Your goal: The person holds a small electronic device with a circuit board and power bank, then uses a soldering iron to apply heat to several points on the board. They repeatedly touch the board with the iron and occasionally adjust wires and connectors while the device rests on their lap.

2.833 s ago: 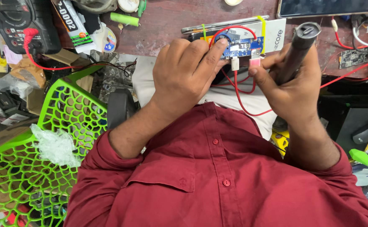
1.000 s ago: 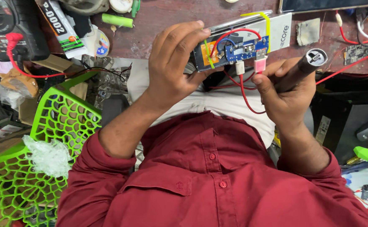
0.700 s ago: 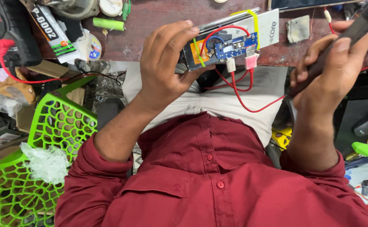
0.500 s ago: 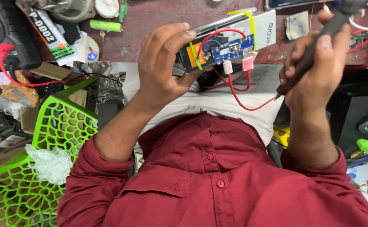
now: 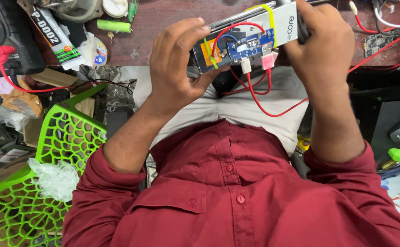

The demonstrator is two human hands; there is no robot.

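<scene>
Nearest us, a green lattice chair [image 5: 40, 183] sits lower left. Above our lap, our left hand [image 5: 179, 68] curls shut around the opened power bank [image 5: 245, 41], blue circuit board exposed, red wires [image 5: 264, 98] hanging. Our right hand [image 5: 321, 43] grips its white end, fingers closed. Farther, a white-and-black tube package [image 5: 53, 34] lies on the bench.

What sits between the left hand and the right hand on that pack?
In the head view, between the left hand and right hand lies the pack's blue circuit board, with red wires looping below.
</scene>
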